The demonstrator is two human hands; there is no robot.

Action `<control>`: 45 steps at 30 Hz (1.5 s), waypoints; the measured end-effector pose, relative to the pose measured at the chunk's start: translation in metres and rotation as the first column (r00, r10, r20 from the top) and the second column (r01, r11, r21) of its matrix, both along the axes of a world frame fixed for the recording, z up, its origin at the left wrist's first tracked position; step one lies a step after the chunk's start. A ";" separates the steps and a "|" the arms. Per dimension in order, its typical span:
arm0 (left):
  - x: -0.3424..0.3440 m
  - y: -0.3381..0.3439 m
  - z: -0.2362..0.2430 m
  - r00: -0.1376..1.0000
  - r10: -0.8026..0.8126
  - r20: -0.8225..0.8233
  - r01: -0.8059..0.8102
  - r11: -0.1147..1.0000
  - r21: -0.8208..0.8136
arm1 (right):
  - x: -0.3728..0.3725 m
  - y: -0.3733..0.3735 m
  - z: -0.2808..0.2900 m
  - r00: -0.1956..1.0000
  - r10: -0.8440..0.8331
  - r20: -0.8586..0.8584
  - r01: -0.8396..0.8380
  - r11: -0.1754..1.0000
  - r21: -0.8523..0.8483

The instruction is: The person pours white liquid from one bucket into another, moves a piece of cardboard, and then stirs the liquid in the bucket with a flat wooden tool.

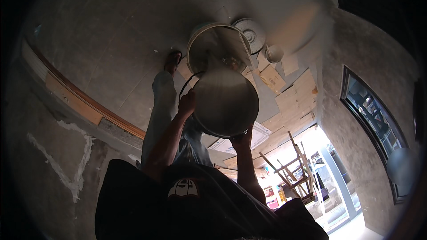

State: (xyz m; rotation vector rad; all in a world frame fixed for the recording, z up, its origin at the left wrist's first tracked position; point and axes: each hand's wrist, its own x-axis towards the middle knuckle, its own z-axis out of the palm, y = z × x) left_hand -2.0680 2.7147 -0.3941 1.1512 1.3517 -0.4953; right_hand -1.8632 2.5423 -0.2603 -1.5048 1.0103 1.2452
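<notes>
A round grey bucket (226, 104) is tilted between my two hands, its far edge over a larger tub (192, 49). A pale blur runs from the bucket toward the tub; whether it is liquid or powder I cannot tell. My left hand (187, 103) is closed on the bucket's left side, beside its dark curved handle (183, 84). Low on the near right edge, my right hand (242, 138) grips the bucket, with its fingers partly hidden. Inside the tub lies some brownish matter (232, 63), unclear in the shade.
Past the tub lie a round pale lid (251, 35) and a small pail (274, 54). Flattened cardboard (291, 98) covers floor at the right. Wooden stools (291, 169) stand by the bright doorway. A framed window (371, 115) is in the right wall. My foot (172, 60) is left of the tub.
</notes>
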 end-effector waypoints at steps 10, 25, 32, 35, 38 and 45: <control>-0.002 -0.004 -0.008 1.000 0.010 0.014 -0.009 1.000 -0.027 | 0.000 0.012 0.005 0.996 -0.089 0.004 0.089 0.993 -0.077; 0.001 -0.001 -0.008 0.999 0.038 0.021 -0.038 0.999 -0.002 | 0.003 0.020 0.008 0.999 -0.043 0.026 0.044 0.998 -0.035; 0.002 0.001 -0.007 0.999 -0.028 0.017 0.028 1.000 0.001 | 0.006 0.026 0.012 0.998 -0.055 0.016 0.056 0.996 -0.072; 0.003 0.001 -0.009 0.999 -0.043 0.005 0.043 0.999 0.003 | 0.008 0.023 0.008 0.997 -0.071 0.002 0.071 0.993 -0.089; 0.000 0.001 -0.009 1.000 -0.017 0.015 0.017 1.000 -0.002 | 0.004 0.038 0.015 0.999 -0.029 0.033 0.032 0.993 -0.118; 0.007 0.015 0.008 0.996 0.089 0.009 -0.088 0.994 -0.061 | 0.007 0.035 0.014 0.998 -0.060 0.014 0.061 0.992 -0.114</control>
